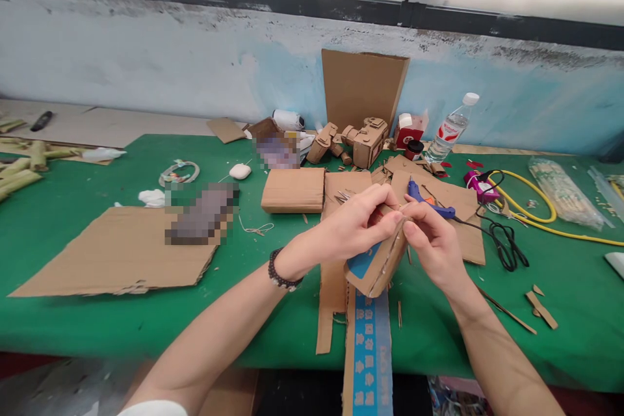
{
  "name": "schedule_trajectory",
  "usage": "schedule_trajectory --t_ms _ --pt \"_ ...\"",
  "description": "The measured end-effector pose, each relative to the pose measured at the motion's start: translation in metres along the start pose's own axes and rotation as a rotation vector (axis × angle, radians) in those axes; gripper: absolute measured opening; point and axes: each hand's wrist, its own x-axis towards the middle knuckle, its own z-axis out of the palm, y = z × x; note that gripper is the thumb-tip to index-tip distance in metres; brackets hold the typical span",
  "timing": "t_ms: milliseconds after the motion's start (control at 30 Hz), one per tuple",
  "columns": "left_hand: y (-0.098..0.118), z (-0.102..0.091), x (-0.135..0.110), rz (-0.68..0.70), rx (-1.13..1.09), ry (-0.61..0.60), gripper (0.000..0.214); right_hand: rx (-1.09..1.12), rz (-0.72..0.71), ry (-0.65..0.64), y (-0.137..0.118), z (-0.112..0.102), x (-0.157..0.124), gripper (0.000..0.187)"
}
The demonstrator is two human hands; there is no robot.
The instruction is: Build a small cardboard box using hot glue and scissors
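Note:
In the middle of the view, my left hand [368, 224] and my right hand [433, 240] pinch the upper edges of a folded cardboard piece [377, 276]. It is tilted above the table, with a blue printed face and a raw seam running along it. The fingertips of both hands nearly meet at its top. A long cardboard strip [368, 364] with blue print hangs over the front edge below; whether it joins the held piece I cannot tell. Just behind my right hand lies a blue glue gun [422, 198]. A closed cardboard box [292, 191] rests behind my left forearm.
Cardboard camera models [369, 144] stand at the back near a water bottle [451, 130]. A large cardboard sheet [112, 253] lies left under a blurred dark object [205, 213]. A yellow cable [548, 205], black cord [507, 250] and bagged sticks [565, 192] are on the right.

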Motion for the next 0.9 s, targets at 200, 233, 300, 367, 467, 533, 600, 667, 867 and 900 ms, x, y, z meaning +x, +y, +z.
schedule_trajectory --t_ms 200,233,300,367,467,533,600,667,867,900 --pt "-0.0021 -0.0002 0.0001 -0.001 0.005 -0.007 0.026 -0.014 0.015 -0.002 0.0007 0.0015 -0.0005 0.039" --pt "-0.0028 -0.0004 -0.0001 -0.002 0.007 -0.008 0.027 -0.016 0.019 -0.001 0.0007 0.0018 -0.0007 0.039" --pt "-0.0041 -0.0010 -0.0004 -0.001 0.006 -0.016 0.028 -0.021 0.018 0.000 0.0006 0.0023 -0.0009 0.038" --pt "-0.0052 -0.0018 -0.0007 0.004 0.010 -0.024 0.029 -0.021 0.007 -0.001 0.0004 0.0026 -0.0009 0.037" --pt "-0.0057 -0.0029 -0.0012 0.005 0.030 -0.025 0.028 -0.021 0.003 -0.007 -0.0004 0.0028 -0.0003 0.037" --pt "-0.0055 -0.0033 -0.0015 -0.001 0.035 -0.032 0.027 -0.022 0.012 -0.012 -0.0011 0.0027 0.0004 0.039" --pt "-0.0051 -0.0034 -0.0016 -0.003 0.029 -0.041 0.027 -0.021 0.020 -0.017 -0.0016 0.0027 0.0010 0.040" --pt "-0.0050 -0.0034 -0.0016 0.000 0.026 -0.044 0.027 -0.012 0.018 -0.020 -0.0017 0.0027 0.0011 0.039" --pt "-0.0064 -0.0036 -0.0018 -0.017 0.072 -0.038 0.028 -0.002 0.035 -0.022 -0.0010 0.0033 0.0005 0.038" --pt "-0.0065 -0.0038 -0.0019 -0.018 0.077 -0.038 0.028 -0.004 0.037 -0.021 -0.0011 0.0034 0.0005 0.039"
